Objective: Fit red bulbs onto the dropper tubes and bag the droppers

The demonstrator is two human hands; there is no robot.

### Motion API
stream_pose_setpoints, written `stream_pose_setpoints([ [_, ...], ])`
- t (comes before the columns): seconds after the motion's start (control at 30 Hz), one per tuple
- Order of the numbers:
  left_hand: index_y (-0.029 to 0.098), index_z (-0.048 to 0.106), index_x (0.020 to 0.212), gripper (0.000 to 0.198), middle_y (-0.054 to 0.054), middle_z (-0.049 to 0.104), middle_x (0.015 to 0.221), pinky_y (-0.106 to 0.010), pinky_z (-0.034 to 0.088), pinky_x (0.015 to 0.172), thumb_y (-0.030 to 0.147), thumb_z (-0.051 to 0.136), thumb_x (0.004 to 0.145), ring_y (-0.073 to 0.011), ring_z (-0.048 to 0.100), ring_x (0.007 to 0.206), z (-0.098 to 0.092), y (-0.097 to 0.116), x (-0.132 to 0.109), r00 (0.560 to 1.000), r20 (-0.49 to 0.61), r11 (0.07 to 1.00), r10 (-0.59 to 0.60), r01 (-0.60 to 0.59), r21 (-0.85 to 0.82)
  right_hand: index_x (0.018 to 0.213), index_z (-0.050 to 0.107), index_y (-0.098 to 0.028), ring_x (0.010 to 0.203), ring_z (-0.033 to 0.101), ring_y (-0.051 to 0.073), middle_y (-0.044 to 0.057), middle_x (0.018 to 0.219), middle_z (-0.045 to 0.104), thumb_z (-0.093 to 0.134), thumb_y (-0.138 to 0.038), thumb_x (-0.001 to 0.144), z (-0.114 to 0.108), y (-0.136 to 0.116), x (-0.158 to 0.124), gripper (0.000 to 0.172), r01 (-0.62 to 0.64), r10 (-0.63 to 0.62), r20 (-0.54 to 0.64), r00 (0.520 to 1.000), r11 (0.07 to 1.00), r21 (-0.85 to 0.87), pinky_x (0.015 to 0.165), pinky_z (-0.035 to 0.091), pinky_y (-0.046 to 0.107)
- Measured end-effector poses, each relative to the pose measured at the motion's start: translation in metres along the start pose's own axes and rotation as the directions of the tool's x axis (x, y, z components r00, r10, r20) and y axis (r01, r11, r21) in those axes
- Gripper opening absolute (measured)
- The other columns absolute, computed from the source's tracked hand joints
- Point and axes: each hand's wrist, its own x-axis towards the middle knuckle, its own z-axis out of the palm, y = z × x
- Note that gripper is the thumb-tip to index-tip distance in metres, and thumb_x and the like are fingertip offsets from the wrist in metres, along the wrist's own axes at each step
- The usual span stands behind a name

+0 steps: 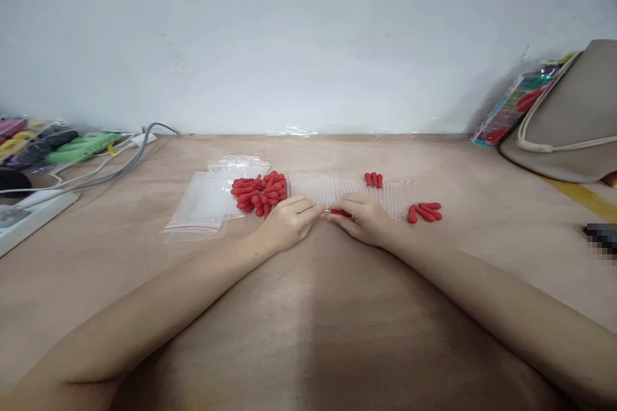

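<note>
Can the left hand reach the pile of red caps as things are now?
Probably yes: the left hand lies beside the pile of red caps, nothing stands between them, though its fingertips seem busy pinching a small part.

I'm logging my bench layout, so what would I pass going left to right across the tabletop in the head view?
Grey cable → clear zip bags → pile of red caps → left hand → single red cap → right hand → loose red caps → beige bag.
</note>
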Motion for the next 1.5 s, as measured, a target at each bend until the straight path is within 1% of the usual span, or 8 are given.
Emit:
stream_pose_setpoints([
  [0.17, 0.014, 0.059, 0.098, 0.017, -0.005, 0.064, 0.074, -0.026, 0.050, 0.061, 0.017, 0.045, 0.088, -0.0129, 0.056, 0.064, 0.000, 0.001, 0.003, 0.997, -0.047, 0.994, -0.059, 0.054, -0.090, 0.084, 0.063, -0.017, 0.064, 0.058, 0.013, 0.005, 0.071, 0.064, 0.052, -0.029, 0.084, -0.006, -0.001, 0.004, 0.017, -0.057, 0.060, -0.027, 0.998, 0.993, 0.103, 0.059, 0.047, 0.025],
  [0.4, 0.012, 0.060, 0.099, 0.017, -0.007, 0.065, 0.078, -0.026, 0.050, 0.063, 0.020, 0.054, 0.084, -0.0136, 0.057, 0.068, 0.001, -0.002, 0.003, 0.985, -0.102, 0.973, -0.141, 0.119, -0.197, 0.086, 0.062, -0.018, 0.073, 0.061, 0.015, 0.004, 0.080, 0.067, 0.067, -0.035, 0.071, -0.018, 0.000, 0.001, 0.023, -0.323, 0.345, -0.007, 0.939, 0.888, 0.328, 0.066, 0.050, 0.028],
  [0.8, 0.011, 0.063, 0.092, 0.018, -0.006, 0.062, 0.071, -0.024, 0.048, 0.058, 0.019, 0.048, 0.087, -0.0125, 0.054, 0.061, -0.002, 0.003, 0.001, 0.993, -0.022, 0.982, -0.115, 0.110, -0.156, 0.083, 0.065, -0.017, 0.063, 0.059, 0.011, 0.002, 0.073, 0.066, 0.058, -0.020, 0.078, -0.014, -0.004, 0.000, 0.009, -0.199, 0.210, 0.001, 0.978, 0.923, 0.330, 0.061, 0.048, 0.023],
  [1.07, 0.014, 0.062, 0.094, 0.019, -0.005, 0.063, 0.073, -0.025, 0.048, 0.060, 0.022, 0.046, 0.089, -0.0130, 0.056, 0.064, 0.001, 0.003, 0.002, 0.988, 0.012, 0.971, -0.155, 0.155, -0.181, 0.085, 0.066, -0.018, 0.072, 0.061, 0.013, 0.004, 0.081, 0.068, 0.058, -0.028, 0.079, -0.015, -0.002, -0.001, 0.014, -0.296, 0.287, 0.083, 0.954, 0.872, 0.389, 0.067, 0.048, 0.026],
  [1.17, 0.014, 0.060, 0.099, 0.020, -0.005, 0.064, 0.075, -0.025, 0.049, 0.064, 0.025, 0.047, 0.089, -0.0131, 0.057, 0.066, 0.003, 0.006, 0.004, 0.971, 0.006, 0.942, -0.241, 0.235, -0.240, 0.097, 0.061, -0.020, 0.075, 0.060, 0.013, 0.002, 0.081, 0.066, 0.060, -0.036, 0.077, -0.018, 0.001, 0.005, 0.025, -0.404, 0.412, 0.096, 0.906, 0.775, 0.486, 0.068, 0.048, 0.027],
  [1.3, 0.011, 0.046, 0.121, 0.042, -0.009, 0.063, 0.093, -0.033, 0.047, 0.079, 0.032, 0.052, 0.085, -0.0182, 0.057, 0.086, 0.002, 0.006, 0.005, 0.937, 0.025, 0.902, -0.350, 0.344, -0.263, 0.090, 0.056, -0.021, 0.067, 0.059, 0.012, -0.001, 0.070, 0.062, 0.065, -0.047, 0.070, -0.040, 0.016, 0.023, 0.034, -0.511, 0.633, 0.051, 0.772, 0.572, 0.642, 0.060, 0.046, 0.025],
  [1.43, 0.013, 0.048, 0.118, 0.039, -0.009, 0.060, 0.098, -0.037, 0.044, 0.085, 0.032, 0.051, 0.084, -0.0206, 0.052, 0.094, 0.003, 0.005, 0.005, 0.907, 0.073, 0.884, -0.416, 0.422, -0.204, 0.075, 0.063, -0.019, 0.054, 0.048, 0.009, 0.001, 0.063, 0.058, 0.066, -0.047, 0.068, -0.081, 0.056, 0.037, 0.029, -0.662, 0.753, 0.060, 0.655, 0.534, 0.525, 0.050, 0.039, 0.023],
  [1.5, 0.015, 0.054, 0.109, 0.030, -0.008, 0.060, 0.097, -0.036, 0.044, 0.084, 0.031, 0.051, 0.084, -0.0202, 0.052, 0.093, 0.006, 0.006, 0.007, 0.911, 0.093, 0.889, -0.402, 0.413, -0.197, 0.068, 0.064, -0.017, 0.050, 0.042, 0.008, 0.000, 0.055, 0.053, 0.072, -0.040, 0.063, -0.095, 0.080, 0.039, 0.025, -0.784, 0.785, 0.203, 0.586, 0.484, 0.389, 0.046, 0.034, 0.024],
])
